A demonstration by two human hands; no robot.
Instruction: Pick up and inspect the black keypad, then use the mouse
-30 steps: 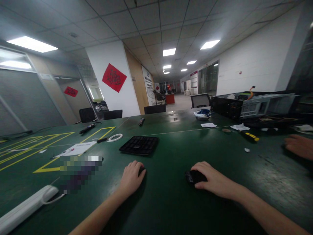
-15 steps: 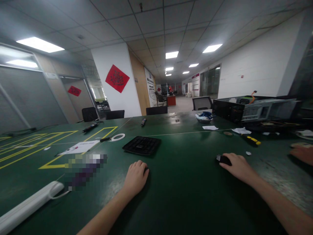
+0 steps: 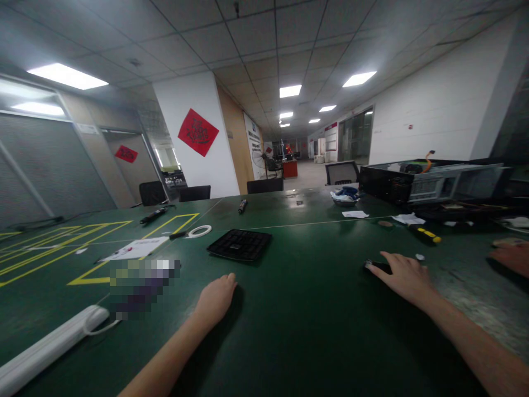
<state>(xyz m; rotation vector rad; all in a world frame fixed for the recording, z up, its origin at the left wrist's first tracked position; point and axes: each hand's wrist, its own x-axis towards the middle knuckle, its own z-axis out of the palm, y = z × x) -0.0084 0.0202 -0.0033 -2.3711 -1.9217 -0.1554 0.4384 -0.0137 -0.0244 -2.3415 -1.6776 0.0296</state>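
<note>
My left hand (image 3: 217,298) rests low over the green table (image 3: 289,320) with its fingers curled in; whatever may be inside them is hidden. Ahead of it lies a black square plastic panel (image 3: 240,245) with a ribbed face. At the right, my right hand (image 3: 407,281) has its fingers spread apart. Under its thumb and forefinger, on the tabletop, is a small black stick with a silver end, like a USB flash drive (image 3: 384,267), partly covered by the hand.
An opened computer case (image 3: 433,184) stands at the back right, near a yellow-black screwdriver (image 3: 427,234) and a bowl (image 3: 345,202). Another person's hand (image 3: 510,256) is at the right edge. A tape roll (image 3: 199,231), paper (image 3: 136,248) and a long white bar (image 3: 53,344) lie left.
My left hand has shifted slightly left, and the dark bit beside its fingers no longer shows. My right hand has spread its fingers, leaving the black stick on the table.
</note>
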